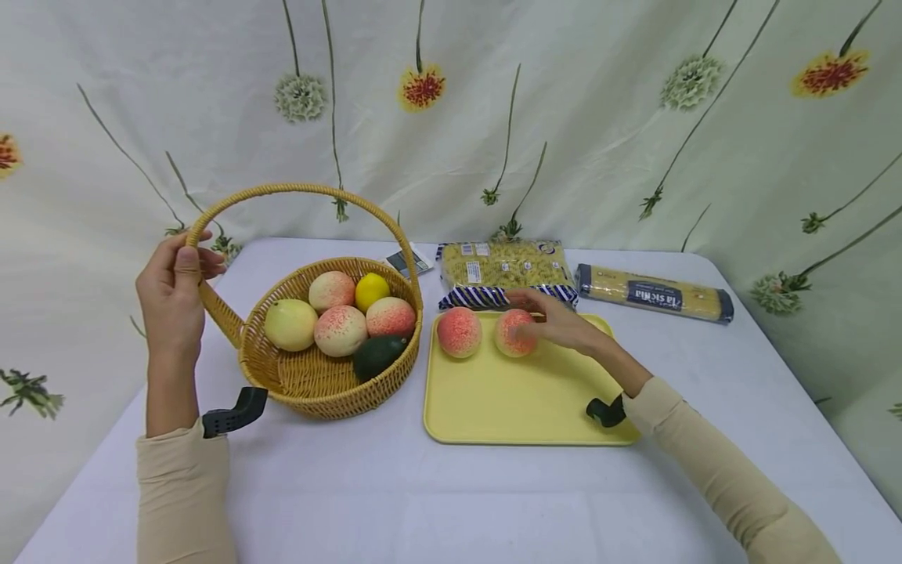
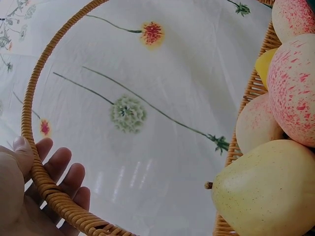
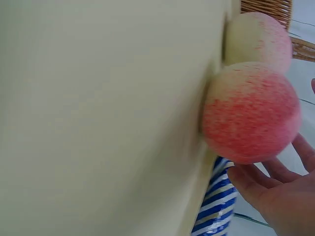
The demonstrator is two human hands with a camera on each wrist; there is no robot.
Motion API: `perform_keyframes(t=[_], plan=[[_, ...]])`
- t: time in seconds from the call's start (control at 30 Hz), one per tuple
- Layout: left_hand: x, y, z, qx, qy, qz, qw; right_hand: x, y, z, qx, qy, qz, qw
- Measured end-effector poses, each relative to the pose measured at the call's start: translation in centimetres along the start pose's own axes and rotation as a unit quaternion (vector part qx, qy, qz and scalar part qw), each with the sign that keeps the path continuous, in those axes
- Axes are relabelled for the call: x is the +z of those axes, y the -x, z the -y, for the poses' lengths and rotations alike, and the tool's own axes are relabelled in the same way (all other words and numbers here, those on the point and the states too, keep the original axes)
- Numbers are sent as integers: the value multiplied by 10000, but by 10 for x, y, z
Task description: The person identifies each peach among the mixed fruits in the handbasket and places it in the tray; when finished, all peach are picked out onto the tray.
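My left hand (image 1: 172, 290) holds the side of the tall arched handle (image 1: 296, 188) of a wicker basket (image 1: 331, 403); the left wrist view shows the thumb and fingers on either side of the handle (image 2: 30, 98). In the basket lie a pale yellow pear (image 1: 290, 325), several pink-speckled peaches (image 1: 341, 330), a yellow lemon (image 1: 371, 291) and a dark green avocado (image 1: 378, 356). My right hand (image 1: 560, 321) is at the right one of two peaches (image 1: 513, 333) on a yellow tray (image 1: 507, 407), its fingers spread loosely beside the fruit. The other peach (image 1: 460, 332) sits to its left.
Behind the tray lies a bag of pasta (image 1: 507, 266) with blue-striped ends. A long spaghetti packet (image 1: 655, 294) is at the back right. A small flat packet (image 1: 416, 262) lies behind the basket. A flowered cloth (image 1: 592, 141) hangs behind the white-covered table (image 1: 423, 517).
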State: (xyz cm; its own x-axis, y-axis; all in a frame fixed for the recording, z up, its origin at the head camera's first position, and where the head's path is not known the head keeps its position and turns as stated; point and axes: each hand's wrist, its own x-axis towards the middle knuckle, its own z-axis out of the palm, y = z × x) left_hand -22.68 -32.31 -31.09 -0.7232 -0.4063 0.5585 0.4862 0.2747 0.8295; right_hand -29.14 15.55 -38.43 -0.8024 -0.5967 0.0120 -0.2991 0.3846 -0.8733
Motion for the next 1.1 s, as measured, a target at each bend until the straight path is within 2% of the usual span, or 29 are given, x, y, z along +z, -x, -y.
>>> perform_keyframes(t=[0.1,0.27,0.47,0.7,1.1], plan=[[0,0,0,12,108,-6,9999,-3,-2,8,-186,-127,-77,9997],[0,0,0,32,-73,-5,10000,0,-2,22,-503,-277,-58,9983],[-1,-1,0,1,78,1,10000,15,-7,44,-959,-284,-91,9949],[-1,0,0,-13,323,44,9995,38,-16,61,-1324,-347,199,9904],[0,0,1,61,430,58,9990,76,-33,81,-1471,-171,371,9883]])
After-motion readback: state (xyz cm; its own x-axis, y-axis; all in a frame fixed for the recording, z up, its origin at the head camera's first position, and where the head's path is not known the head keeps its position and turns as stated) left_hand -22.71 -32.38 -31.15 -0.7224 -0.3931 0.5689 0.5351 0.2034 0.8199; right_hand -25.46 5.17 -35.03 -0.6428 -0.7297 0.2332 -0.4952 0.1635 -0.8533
